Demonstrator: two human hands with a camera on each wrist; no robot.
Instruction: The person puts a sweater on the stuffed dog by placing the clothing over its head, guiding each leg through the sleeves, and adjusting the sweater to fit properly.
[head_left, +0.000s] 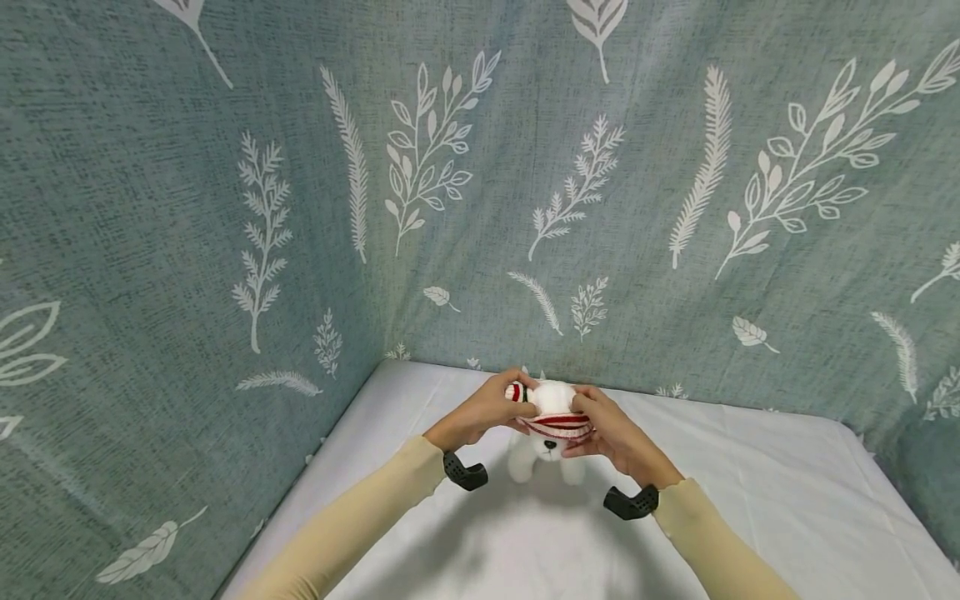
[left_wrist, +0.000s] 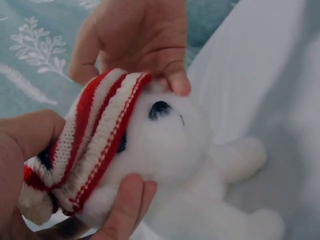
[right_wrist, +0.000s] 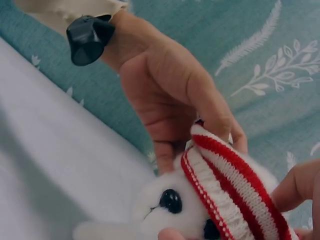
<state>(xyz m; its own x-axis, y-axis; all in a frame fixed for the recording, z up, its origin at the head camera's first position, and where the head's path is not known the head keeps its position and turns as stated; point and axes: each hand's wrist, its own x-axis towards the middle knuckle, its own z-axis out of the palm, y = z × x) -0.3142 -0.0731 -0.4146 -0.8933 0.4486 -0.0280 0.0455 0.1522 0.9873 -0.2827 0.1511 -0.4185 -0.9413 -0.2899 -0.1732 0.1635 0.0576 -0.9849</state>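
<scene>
- Pinching the striped hat is the left hand.
- The right hand seems to grip its other side, fingertips partly hidden.
- It sits on a white plush toy.

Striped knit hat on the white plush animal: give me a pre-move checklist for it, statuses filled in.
1. Left hand holding the striped knit hat: ok, thumb pressed on the knit.
2. Right hand holding the other side: ok, thumb and fingers round hat and head.
3. Eye clear of the brim: not ok, partly covered in the left wrist view.
4. Nose uncovered: ok, it shows fully.
5. Hat's fit round the back: cannot tell, hidden from the cameras.
</scene>
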